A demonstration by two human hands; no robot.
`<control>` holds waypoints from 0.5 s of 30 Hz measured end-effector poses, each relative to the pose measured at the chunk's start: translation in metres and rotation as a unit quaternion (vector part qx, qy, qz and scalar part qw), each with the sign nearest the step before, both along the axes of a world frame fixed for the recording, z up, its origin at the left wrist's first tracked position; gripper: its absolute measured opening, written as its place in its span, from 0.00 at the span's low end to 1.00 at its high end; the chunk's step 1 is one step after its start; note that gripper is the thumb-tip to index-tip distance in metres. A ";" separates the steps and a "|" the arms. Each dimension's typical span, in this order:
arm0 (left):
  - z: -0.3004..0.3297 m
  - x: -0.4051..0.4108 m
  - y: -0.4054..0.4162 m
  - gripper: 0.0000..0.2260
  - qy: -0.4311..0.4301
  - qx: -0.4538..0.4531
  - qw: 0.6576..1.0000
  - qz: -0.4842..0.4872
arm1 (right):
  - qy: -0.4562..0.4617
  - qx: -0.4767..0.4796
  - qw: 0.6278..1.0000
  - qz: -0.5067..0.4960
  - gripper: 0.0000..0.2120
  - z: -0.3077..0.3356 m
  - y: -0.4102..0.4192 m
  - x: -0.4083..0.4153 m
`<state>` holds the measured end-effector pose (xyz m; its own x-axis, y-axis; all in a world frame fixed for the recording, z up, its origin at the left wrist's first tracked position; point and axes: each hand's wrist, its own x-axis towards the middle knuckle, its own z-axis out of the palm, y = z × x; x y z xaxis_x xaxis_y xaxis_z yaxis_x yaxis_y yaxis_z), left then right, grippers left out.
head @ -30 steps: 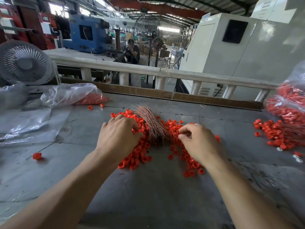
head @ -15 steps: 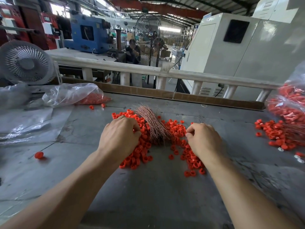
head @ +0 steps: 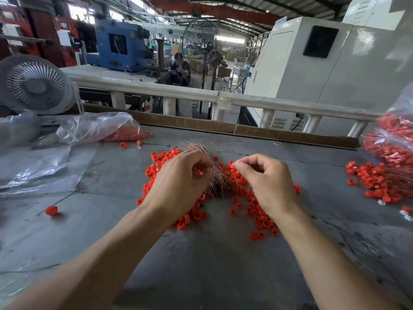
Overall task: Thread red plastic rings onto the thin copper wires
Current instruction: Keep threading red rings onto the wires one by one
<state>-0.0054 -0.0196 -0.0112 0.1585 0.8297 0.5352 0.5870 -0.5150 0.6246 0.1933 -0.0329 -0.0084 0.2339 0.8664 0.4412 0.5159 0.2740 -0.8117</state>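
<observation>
Rings (head: 248, 198) lie heaped around the copper wires (head: 218, 180): light, rigid, slippery. Left hand (head: 178, 186) curls round one ring; right hand (head: 268, 182) pinches another by its rim, probably safest.

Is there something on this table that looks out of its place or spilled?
Yes. One red ring lies alone at the left, far from the main pile. Two more have spilled beside the mouth of the plastic bag. A few white pieces lie at the right edge.
</observation>
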 end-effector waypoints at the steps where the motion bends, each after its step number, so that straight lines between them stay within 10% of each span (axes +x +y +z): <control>1: -0.001 0.002 -0.002 0.06 -0.012 0.000 1.000 -0.014 | 0.015 -0.003 1.000 0.026 0.05 0.001 -0.003 -0.005; 10: -0.003 0.008 -0.007 0.08 -0.068 0.010 0.996 -0.053 | 0.070 -0.023 0.992 0.098 0.06 0.003 -0.012 -0.021; 15: -0.005 0.006 -0.001 0.08 -0.125 -0.043 0.989 -0.059 | -0.114 -0.060 0.991 -0.046 0.07 0.002 -0.009 -0.004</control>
